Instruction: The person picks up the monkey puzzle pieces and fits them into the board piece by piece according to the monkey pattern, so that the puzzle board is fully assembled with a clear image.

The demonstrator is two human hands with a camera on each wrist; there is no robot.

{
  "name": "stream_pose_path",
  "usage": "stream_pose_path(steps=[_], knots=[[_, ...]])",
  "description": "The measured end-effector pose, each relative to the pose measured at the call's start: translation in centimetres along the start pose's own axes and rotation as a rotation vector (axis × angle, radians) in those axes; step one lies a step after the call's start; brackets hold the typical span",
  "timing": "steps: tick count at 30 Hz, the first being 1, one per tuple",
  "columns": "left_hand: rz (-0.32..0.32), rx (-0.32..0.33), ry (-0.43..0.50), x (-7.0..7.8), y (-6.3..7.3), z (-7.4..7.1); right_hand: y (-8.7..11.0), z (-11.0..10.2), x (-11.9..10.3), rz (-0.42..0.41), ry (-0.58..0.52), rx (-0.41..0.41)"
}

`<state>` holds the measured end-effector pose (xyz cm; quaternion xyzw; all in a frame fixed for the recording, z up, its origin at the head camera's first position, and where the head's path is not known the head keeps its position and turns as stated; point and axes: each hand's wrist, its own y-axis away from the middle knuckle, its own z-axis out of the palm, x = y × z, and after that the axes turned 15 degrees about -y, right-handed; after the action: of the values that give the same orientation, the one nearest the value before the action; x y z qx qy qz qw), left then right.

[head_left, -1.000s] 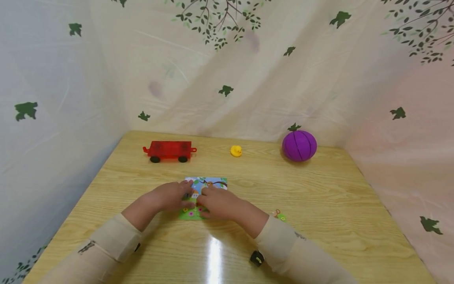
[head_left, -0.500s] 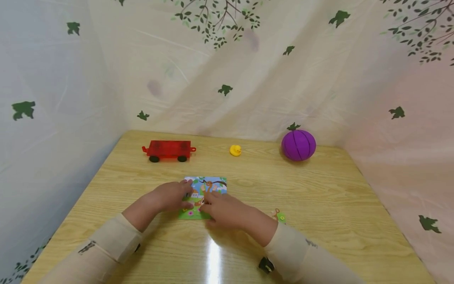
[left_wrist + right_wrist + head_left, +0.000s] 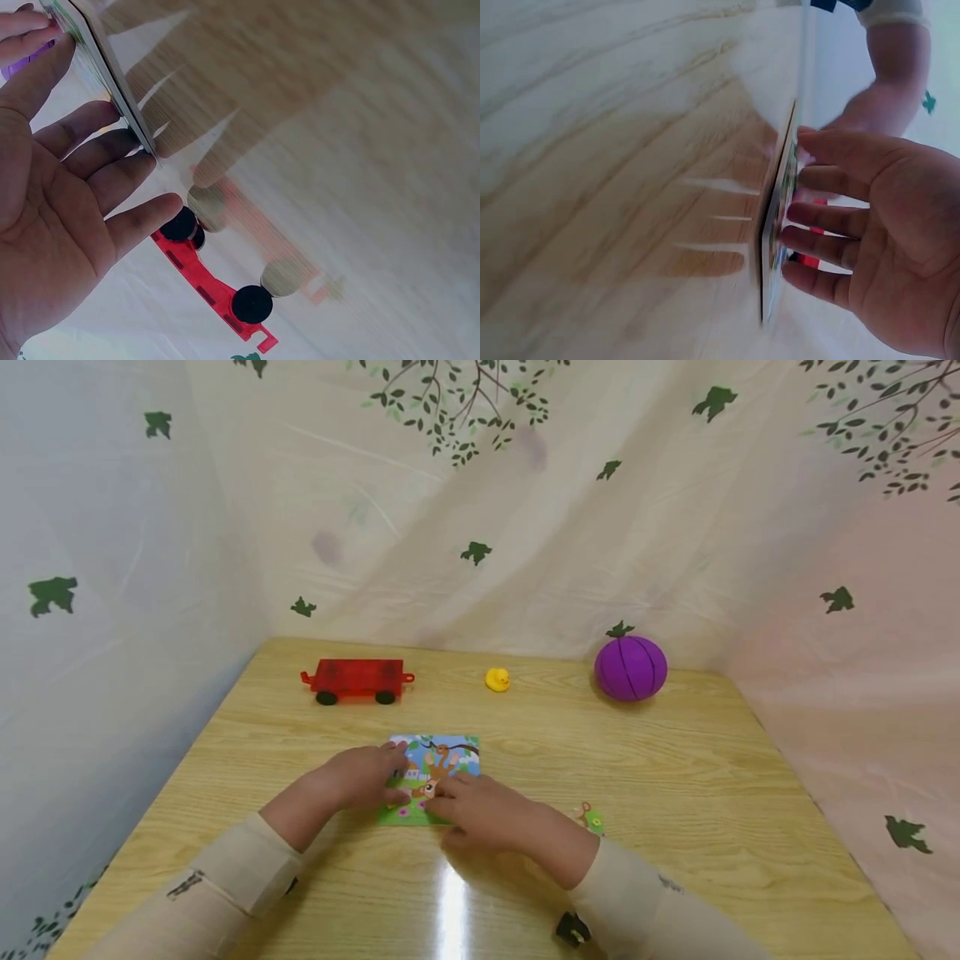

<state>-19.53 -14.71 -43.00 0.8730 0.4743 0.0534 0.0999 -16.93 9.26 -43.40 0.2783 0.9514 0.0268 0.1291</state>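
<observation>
A square, brightly coloured picture puzzle board [image 3: 453,762] with an upside-down monkey on a branch lies flat on the table. My left hand [image 3: 363,775] rests its fingertips and thumb on the board's left side, with the fingers spread. From the right, my right hand [image 3: 487,810] touches the lower right part of the picture and covers that corner. In the right wrist view, the right hand's fingers [image 3: 825,217] are fairly straight, with their tips on the board's face. A small loose puzzle piece [image 3: 594,820], green with a yellow flower, lies beside the right forearm.
Along the back of the table [image 3: 675,760] stand a red toy wagon [image 3: 360,678], a yellow rubber duck [image 3: 497,679] and a purple ball [image 3: 631,668]. A leaf-printed cloth [image 3: 405,568] hangs behind and at both sides.
The right hand has slid from the middle of the board towards its lower right, uncovering more of the monkey. The left hand stays in place.
</observation>
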Motion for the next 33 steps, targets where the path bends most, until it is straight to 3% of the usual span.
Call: stream_pose_path(steps=[5,12,19,22,26,33], knots=[[0.002,-0.007,0.025,-0.1,0.0,0.2,2.2,-0.7,1.5,0.089,-0.134,0.050],[-0.008,-0.019,0.044,-0.1,0.1,0.2,6.5,-1.7,4.6,0.264,-0.212,0.091],[-0.013,-0.026,0.048,-0.2,0.2,0.1,10.3,-2.6,6.5,0.516,-0.310,0.034],[-0.019,-0.031,0.057,-0.2,0.3,0.1,11.7,-2.8,6.8,0.584,-0.371,-0.004],[-0.026,-0.035,0.062,-0.2,0.2,0.1,12.5,-2.5,7.2,0.610,-0.397,-0.038],[-0.014,-0.031,0.062,-0.3,0.1,0.1,12.5,-2.0,7.4,0.556,-0.364,-0.026]])
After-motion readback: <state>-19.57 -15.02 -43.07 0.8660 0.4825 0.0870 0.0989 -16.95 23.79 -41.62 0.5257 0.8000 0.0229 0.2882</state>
